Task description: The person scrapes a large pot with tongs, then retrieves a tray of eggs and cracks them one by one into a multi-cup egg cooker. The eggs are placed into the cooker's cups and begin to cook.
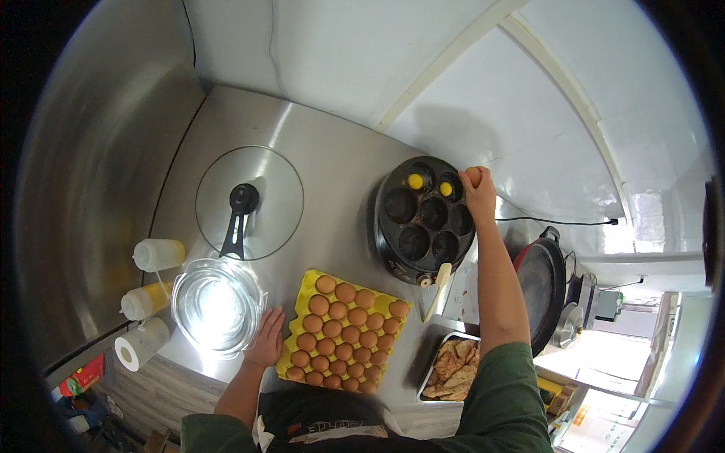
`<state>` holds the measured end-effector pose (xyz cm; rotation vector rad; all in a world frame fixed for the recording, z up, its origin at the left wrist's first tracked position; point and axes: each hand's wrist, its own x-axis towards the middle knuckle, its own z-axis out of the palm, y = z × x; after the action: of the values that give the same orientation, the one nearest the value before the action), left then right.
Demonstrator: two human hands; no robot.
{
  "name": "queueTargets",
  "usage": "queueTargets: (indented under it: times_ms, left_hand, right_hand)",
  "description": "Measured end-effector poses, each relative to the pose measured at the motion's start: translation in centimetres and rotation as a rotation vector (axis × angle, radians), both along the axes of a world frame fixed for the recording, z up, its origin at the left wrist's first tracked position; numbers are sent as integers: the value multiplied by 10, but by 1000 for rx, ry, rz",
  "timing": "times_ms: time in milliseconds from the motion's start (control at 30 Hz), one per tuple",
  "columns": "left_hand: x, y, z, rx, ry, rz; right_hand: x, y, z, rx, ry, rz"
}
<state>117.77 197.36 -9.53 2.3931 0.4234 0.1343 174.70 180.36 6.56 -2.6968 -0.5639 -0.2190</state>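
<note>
My right hand (480,189) holds a brown egg (473,175) at the upper right rim of a black electric egg pan (433,212) with several round wells. Two of its upper wells hold yellow yolks (416,181); the others look dark. The pan's pale handle (439,294) points towards me. My left hand (267,341) lies flat on the steel counter, its fingers spread a little and nothing in it. It is between a glass bowl (218,308) and a yellow egg tray (308,280) with several brown eggs.
A glass lid (277,187) with a black handle lies behind the bowl. Squeeze bottles (158,255) and a paper roll (141,343) stand at the left edge. A metal tray (420,396) of browned meat pieces is at the near right, beside a large round pan (541,289).
</note>
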Motion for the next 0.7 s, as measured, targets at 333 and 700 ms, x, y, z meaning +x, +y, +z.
queueTargets:
  times_ms: [333,700]
  left_hand:
    - [2,3,10,-66,-19,-33]
    - [0,-1,-1,25,31,5]
  right_hand:
    - [1,-20,-7,383,363,-121]
    - [-14,-51,-2,1274,855,-181]
